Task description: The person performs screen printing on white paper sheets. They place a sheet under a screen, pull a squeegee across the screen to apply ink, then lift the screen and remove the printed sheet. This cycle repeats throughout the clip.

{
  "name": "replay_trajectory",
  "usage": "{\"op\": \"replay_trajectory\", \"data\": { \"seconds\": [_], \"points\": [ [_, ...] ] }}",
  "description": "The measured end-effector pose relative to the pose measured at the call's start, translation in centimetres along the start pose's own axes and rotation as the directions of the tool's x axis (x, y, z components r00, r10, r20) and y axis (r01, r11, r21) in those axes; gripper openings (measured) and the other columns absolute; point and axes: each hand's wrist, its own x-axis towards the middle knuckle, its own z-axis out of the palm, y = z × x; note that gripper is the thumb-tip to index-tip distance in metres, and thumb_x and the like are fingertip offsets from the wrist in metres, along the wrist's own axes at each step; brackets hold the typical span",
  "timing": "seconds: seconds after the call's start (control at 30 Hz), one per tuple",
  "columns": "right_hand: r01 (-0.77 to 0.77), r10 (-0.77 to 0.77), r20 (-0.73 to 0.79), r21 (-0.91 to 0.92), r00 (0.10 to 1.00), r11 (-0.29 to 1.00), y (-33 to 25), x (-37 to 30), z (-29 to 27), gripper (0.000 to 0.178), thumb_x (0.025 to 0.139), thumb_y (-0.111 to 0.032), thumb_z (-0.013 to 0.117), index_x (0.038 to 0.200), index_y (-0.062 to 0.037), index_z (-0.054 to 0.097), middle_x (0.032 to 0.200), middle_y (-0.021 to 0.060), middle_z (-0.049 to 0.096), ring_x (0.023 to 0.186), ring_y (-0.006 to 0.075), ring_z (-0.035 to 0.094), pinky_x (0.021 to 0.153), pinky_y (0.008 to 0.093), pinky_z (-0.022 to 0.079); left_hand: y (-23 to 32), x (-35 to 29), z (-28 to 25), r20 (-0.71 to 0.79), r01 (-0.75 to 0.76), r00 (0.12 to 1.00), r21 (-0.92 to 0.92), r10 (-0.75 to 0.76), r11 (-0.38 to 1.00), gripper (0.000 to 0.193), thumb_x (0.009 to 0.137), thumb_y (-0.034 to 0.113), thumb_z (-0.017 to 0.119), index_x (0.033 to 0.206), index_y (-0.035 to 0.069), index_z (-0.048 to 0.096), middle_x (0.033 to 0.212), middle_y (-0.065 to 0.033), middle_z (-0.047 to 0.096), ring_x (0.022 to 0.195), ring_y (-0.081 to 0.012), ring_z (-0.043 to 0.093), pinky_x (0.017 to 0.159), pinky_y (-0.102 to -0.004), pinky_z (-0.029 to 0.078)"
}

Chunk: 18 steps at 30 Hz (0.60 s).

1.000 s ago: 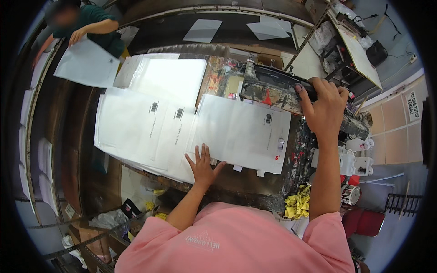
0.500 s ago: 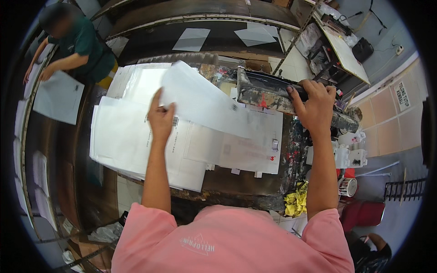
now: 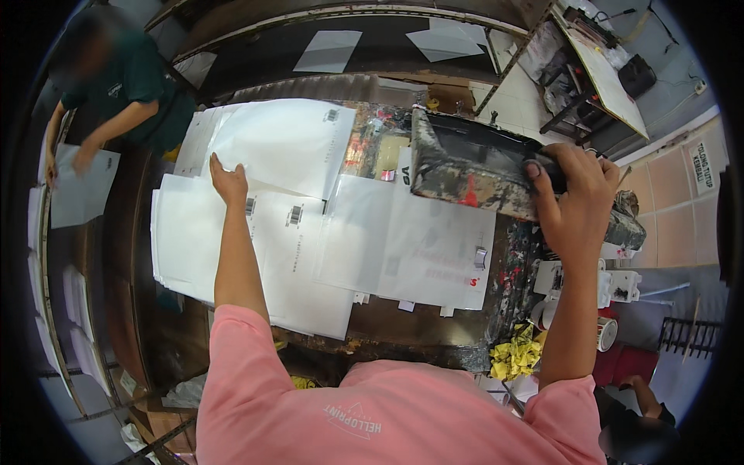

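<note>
A white plastic-looking sheet (image 3: 283, 147) with a small black code print lies at the far left of the worktable, over other sheets. At its near left edge is my left hand (image 3: 229, 183), fingers and thumb apart, nothing gripped between them. My right hand (image 3: 575, 198) is wrapped round the near right part of an ink-stained screen-printing frame (image 3: 473, 190), with black ink inside and a red smear on its side. The frame is raised and tilted above the table. Below it to the left lies a translucent sheet (image 3: 418, 248) with faint print and red marks.
Stacked printed sheets (image 3: 194, 232) cover the table's left. Crumpled yellow paper (image 3: 515, 353) sits at its near right corner, with white containers (image 3: 612, 283) beyond. Dark shelves (image 3: 387, 46) stand behind. At far left a co-worker (image 3: 128, 97) handles a sheet (image 3: 81, 186).
My left hand has moved left and let go of the sheet, which now lies flat on the left pile. My right hand still grips the frame. The co-worker's sheet has moved left.
</note>
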Motion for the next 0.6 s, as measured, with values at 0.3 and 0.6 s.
{"op": "replay_trajectory", "data": {
  "seconds": [0.3,0.6],
  "points": [
    [0.005,-0.006,-0.043,-0.02,0.999,1.0,1.4,0.0,0.8,0.056,0.095,-0.062,0.069,0.083,-0.0082,0.075,0.075,0.01,0.072,0.076,0.0287,0.068,0.084,0.0454,0.038,15.9,-9.5,-4.9,0.256,-0.152,0.959,0.106,0.121,0.983,0.058,0.095,0.025,0.083,0.146,0.005,0.064,0.143,-0.0256,0.064,0.121,-0.0415,0.065,0.105,-0.0468,0.053],
    [0.014,-0.011,-0.077,0.045,0.997,0.999,1.3,-1.4,0.4,0.051,0.097,-0.053,0.068,0.081,-0.0057,0.07,0.078,0.0158,0.071,0.081,0.0328,0.07,0.085,0.0483,0.04,24.3,-40.7,-5.1,0.517,-0.546,0.449,-0.487,0.729,0.682,0.053,0.105,0.035,0.066,0.153,0.015,0.06,0.166,-0.0189,0.046,0.156,-0.0448,0.036,0.126,-0.073,0.016]
  ]
}}
